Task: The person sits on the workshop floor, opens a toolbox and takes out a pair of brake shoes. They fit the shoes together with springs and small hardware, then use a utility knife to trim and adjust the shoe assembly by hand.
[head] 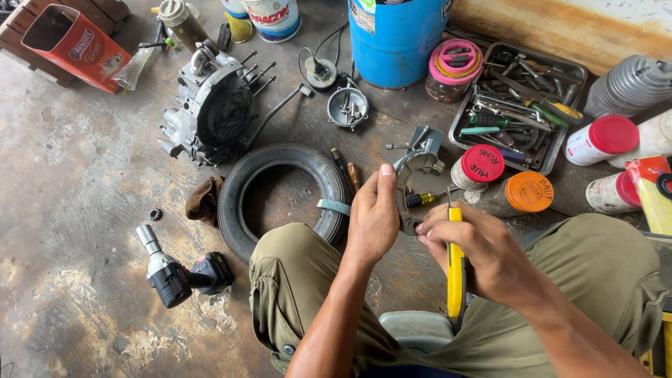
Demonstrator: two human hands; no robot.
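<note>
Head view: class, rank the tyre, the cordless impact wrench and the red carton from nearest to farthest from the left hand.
1. Tyre: just left of the left hand, beside the knee.
2. Impact wrench: farther left, on the floor.
3. Red carton: top-left corner.

Left hand [372, 215] grips a curved grey metal part [411, 168], thumb up along its edge. Right hand [483, 253] holds yellow-handled pliers [456, 262], tip at the part. On the concrete floor: tyre [280, 192] just beyond the left knee; engine casing [213, 105] behind it; brown rag [204, 199] against the tyre; impact wrench [178, 269] well left. Blue drum [395, 38] at top. Tool tray [521, 105] to the right, red-lidded jar [479, 168] and orange-lidded jar [523, 194] beside it.
</note>
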